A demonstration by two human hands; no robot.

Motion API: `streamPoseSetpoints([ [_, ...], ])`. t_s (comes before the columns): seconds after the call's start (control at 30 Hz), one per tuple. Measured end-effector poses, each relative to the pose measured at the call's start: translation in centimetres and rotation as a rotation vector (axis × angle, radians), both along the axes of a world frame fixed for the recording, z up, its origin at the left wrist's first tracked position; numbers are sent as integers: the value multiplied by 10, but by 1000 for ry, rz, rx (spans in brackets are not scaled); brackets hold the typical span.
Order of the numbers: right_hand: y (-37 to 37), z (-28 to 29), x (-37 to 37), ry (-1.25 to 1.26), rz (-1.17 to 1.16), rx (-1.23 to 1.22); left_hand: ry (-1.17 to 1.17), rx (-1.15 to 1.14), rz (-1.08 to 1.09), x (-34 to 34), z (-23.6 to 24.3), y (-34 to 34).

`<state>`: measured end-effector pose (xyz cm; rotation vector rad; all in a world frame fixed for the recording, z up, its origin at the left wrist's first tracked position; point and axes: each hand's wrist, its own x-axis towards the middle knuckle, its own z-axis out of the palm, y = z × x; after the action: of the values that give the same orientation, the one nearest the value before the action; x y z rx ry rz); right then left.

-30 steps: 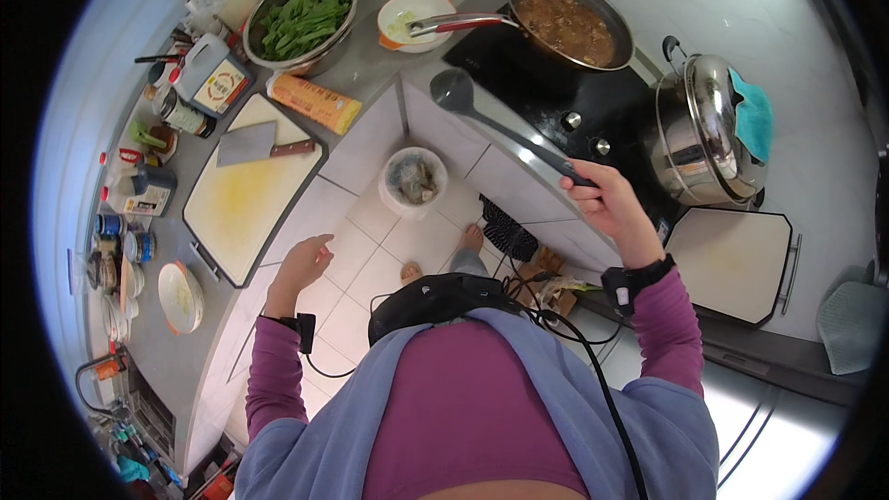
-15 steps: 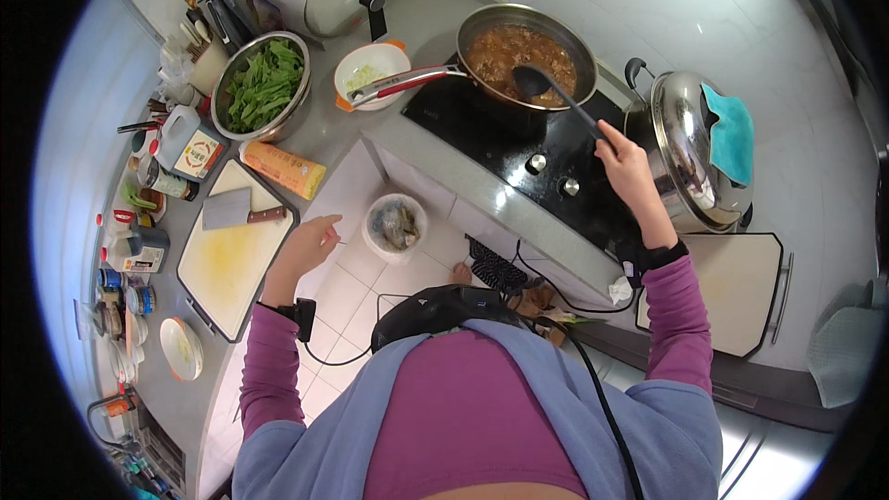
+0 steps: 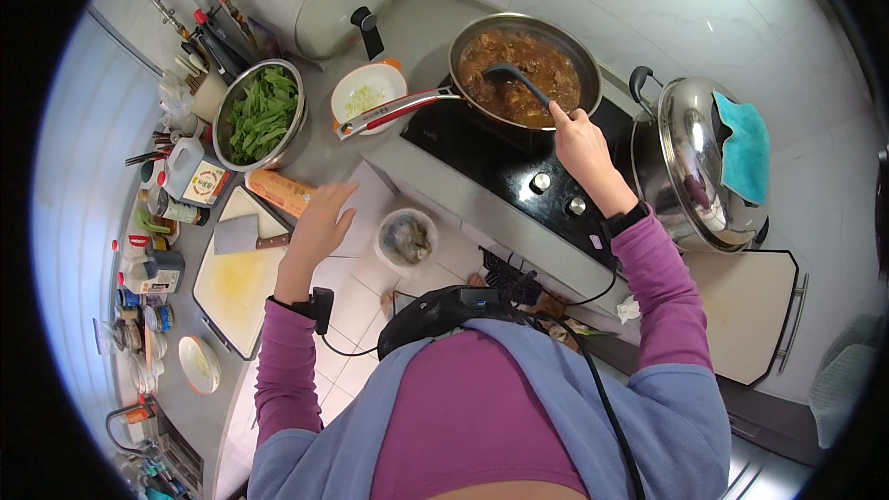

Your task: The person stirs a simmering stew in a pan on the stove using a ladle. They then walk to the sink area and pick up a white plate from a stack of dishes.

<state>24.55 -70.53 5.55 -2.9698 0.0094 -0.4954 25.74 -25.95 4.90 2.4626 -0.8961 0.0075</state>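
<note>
My right hand (image 3: 579, 146) grips the black spoon (image 3: 526, 85), whose head is down in brown, saucy food in the frying pan (image 3: 587, 63) on the black hob (image 3: 491, 164). The pan's red and silver handle (image 3: 400, 109) reaches left over a white, orange-handled bowl (image 3: 347, 93) of chopped pale-green pieces. My left hand (image 3: 326, 218) is raised with fingers apart and nothing in it, in front of an orange packet (image 3: 275, 187) and near a cleaver (image 3: 238, 234) on a white board (image 3: 227, 299).
A bowl of greens (image 3: 262, 116), a glass lid (image 3: 329, 0) and bottles (image 3: 193, 176) line the counter (image 3: 182, 417). A large steel pot (image 3: 669, 176) with a teal cloth (image 3: 741, 143) stands right, beside another board (image 3: 741, 310). A bin (image 3: 406, 241) stands on the floor below.
My right hand has moved up and left, lowering the spoon from outside the pan into the food. My left hand has risen and moved forward, its fingers stretched out.
</note>
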Motion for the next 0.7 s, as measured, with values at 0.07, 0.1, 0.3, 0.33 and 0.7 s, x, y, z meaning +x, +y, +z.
streamPoseSetpoints([
  [0.07,0,-4,8,-10,-28,-12,-102,-3,-38,18,7,-8],
  [0.1,1,-6,11,-13,-47,-20,-136,-4,-49,27,10,-10],
  [0.3,9,-15,20,14,-164,-49,-243,25,-142,83,19,-14],
  [0.33,12,-17,20,9,-193,-58,-240,38,-160,91,18,-14],
  [0.7,22,-20,1,-14,-302,-109,-38,21,-256,138,-11,-24],
])
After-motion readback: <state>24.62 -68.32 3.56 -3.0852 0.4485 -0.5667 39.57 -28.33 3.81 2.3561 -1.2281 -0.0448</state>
